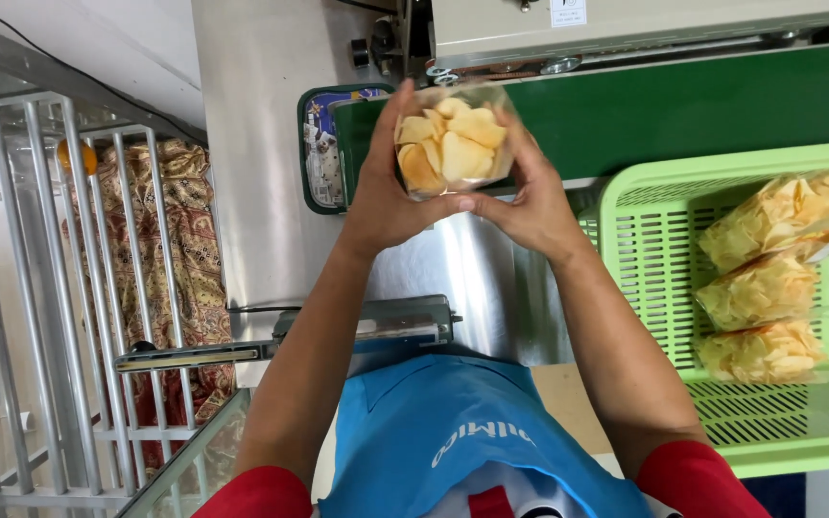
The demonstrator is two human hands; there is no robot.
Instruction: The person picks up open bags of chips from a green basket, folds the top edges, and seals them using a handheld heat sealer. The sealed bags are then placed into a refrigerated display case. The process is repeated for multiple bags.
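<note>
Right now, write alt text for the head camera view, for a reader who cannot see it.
Both bare hands, left hand and right hand, hold a clear plastic bag of pale yellow chips over a green conveyor belt on a steel table. To the right, a light green slotted plastic basket holds three more filled chip bags.

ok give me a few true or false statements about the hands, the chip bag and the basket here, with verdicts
1. Both hands hold one clear bag of chips. True: the left hand and right hand cup it from either side.
2. The bag is held over the green conveyor belt. True.
3. The green basket sits on the person's left. False: it is on their right.
4. The basket is empty. False: three filled bags of chips lie in it.
5. The person wears a blue apron. True.
</note>
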